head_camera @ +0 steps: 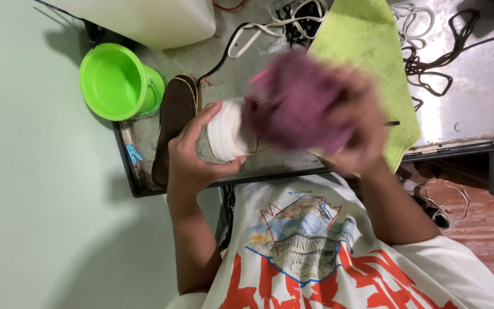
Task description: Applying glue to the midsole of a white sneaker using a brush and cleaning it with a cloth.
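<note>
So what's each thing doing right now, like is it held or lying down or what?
Shoe: held in the left hand, sole end showing.
Purple cloth: blurred, bunched in the right hand, pressed on the shoe.
Green cup: on its side, open, looks empty.
Insole: lying flat on the tray.
Green towel: spread flat.
Laces: loose, tangled.

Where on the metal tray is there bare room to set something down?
Bare metal shows between the green plastic cup and the brown shoe insole, and on the far side beyond the lime-green towel. Tangled dark and white laces crowd the top edge. The left hand and right hand fill the middle.
</note>
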